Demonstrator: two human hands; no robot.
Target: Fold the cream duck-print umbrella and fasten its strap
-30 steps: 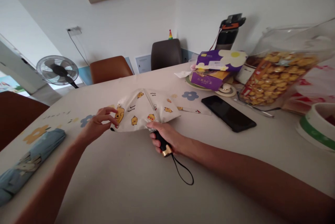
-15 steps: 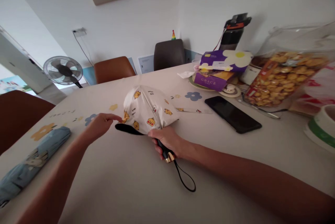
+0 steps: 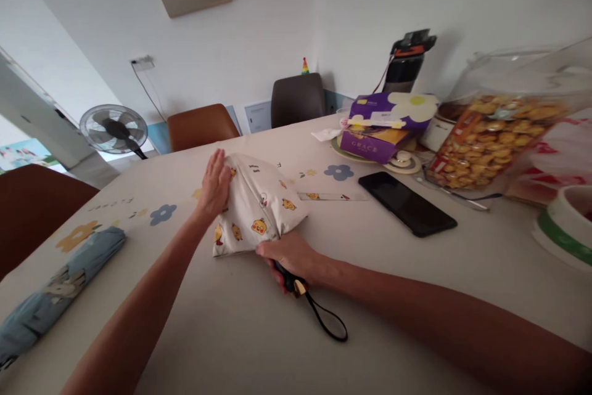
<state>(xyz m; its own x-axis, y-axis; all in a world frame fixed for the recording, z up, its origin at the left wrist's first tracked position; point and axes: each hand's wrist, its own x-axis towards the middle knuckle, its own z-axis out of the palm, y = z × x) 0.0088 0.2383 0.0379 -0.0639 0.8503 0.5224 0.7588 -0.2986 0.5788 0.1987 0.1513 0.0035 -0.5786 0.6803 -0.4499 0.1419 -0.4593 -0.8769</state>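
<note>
In the middle of the table lies a white folding umbrella (image 3: 252, 204) with yellow cartoon figures, its canopy loosely gathered. My right hand (image 3: 289, 256) is closed round its black handle, which ends in a gold-coloured band and a black wrist loop. My left hand (image 3: 215, 185) lies with straight fingers against the canopy's left side. A printed strap (image 3: 324, 196) stretches out on the table from the canopy's right side. To the left of my left forearm rests a rolled blue umbrella (image 3: 65, 287).
Right of the umbrella is a black phone (image 3: 407, 204). Behind it stand a purple tissue pack (image 3: 393, 108), a dark bottle (image 3: 407, 65) and a clear snack jar (image 3: 499, 136). A green-and-white tape roll (image 3: 559, 232) sits at the right edge. Chairs (image 3: 201, 127) line the far side.
My left hand has moved up and right from the canopy's lower left corner to its left side, fingers now flat. The black flap there is out of sight; the canopy lies flatter.
</note>
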